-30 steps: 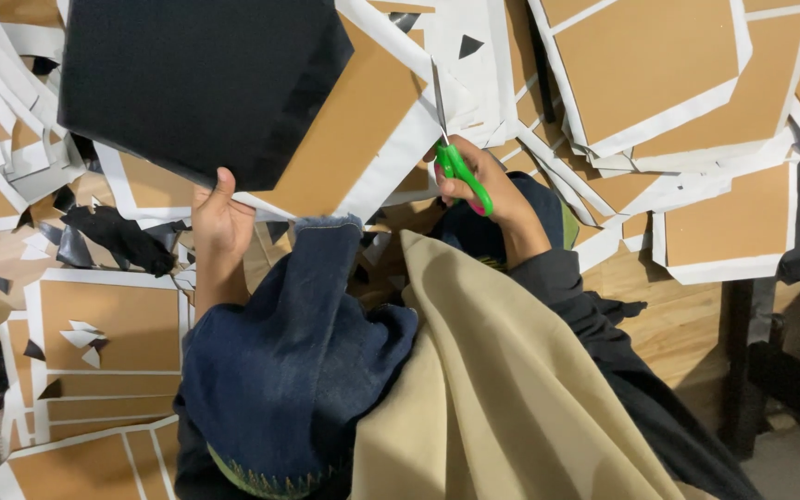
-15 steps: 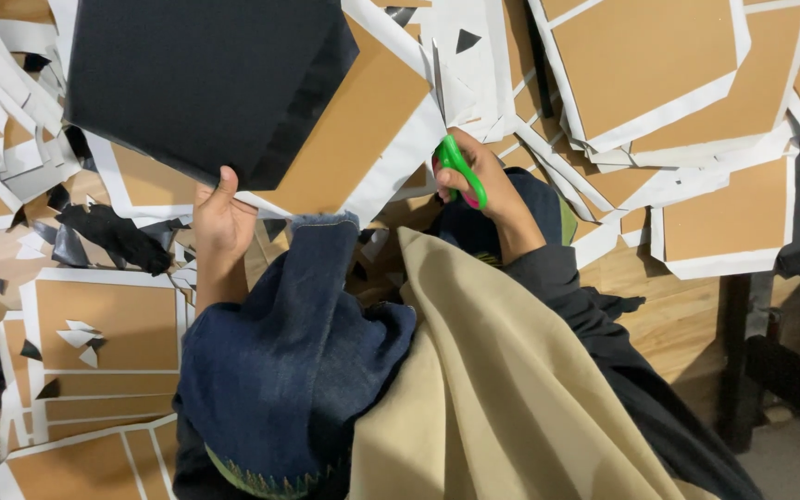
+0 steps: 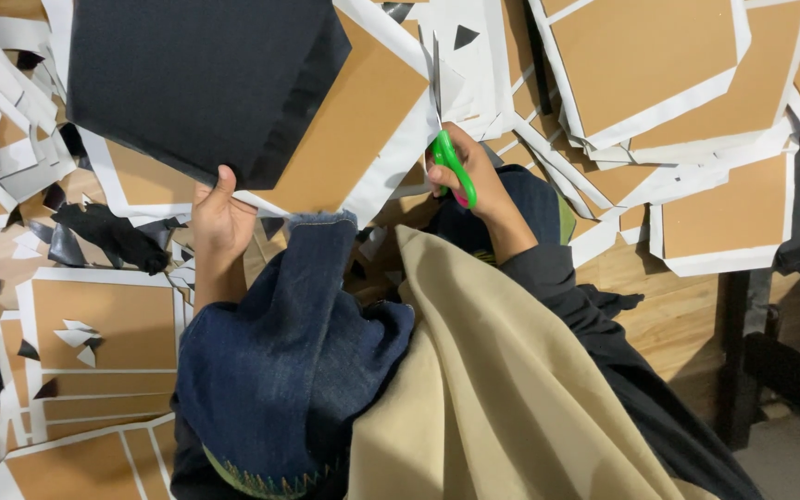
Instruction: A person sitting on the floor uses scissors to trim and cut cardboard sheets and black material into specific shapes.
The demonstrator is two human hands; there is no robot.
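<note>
Head view:
Board (image 3: 344,130): brown card with black cover, held up, long axis slanting up-left.
Left hand (image 3: 219,218): clamped on board's lower edge.
Right hand (image 3: 474,176): just right of board, closed on green scissors (image 3: 451,167), blades pointing up along its white edge; this hand is nearer the cut.

No packages, labels, signs or screens show here, only cut sheets of brown card with white borders and black pieces, none printed
</note>
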